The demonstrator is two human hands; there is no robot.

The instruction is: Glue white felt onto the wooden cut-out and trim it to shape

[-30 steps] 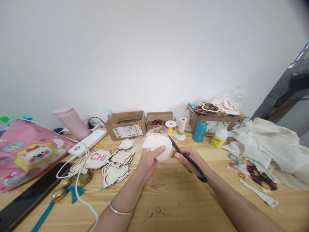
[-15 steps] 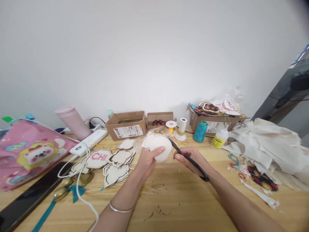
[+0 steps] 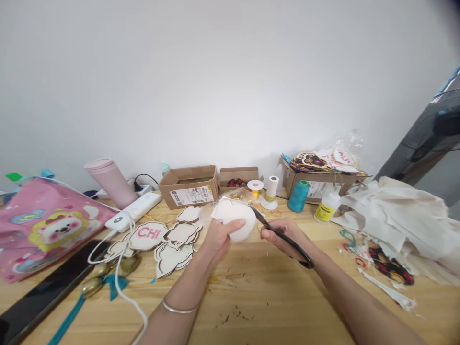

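Observation:
A white, rounded fabric piece (image 3: 232,213) is pinched in my left hand (image 3: 223,235), the thumb lying across its front. My right hand (image 3: 285,235) grips black-handled scissors (image 3: 287,239), whose blades touch the upper right edge of the fabric. How far the blades are apart is hard to see. Left of my left hand lie several dark-edged white cut-outs (image 3: 174,258) and a patch with pink "CHI" lettering (image 3: 148,235).
Behind my hands stand a cardboard box (image 3: 189,187), thread spools (image 3: 271,187), a teal thread cone (image 3: 298,195) and a glue bottle (image 3: 327,207). White cloth (image 3: 402,215) is heaped at right. A white cable (image 3: 125,297), phone (image 3: 46,292) and pink bag (image 3: 53,225) occupy the left.
The scissors and my right hand have shifted very slightly to the right. My left hand keeps its hold on the white fabric piece, almost unmoved.

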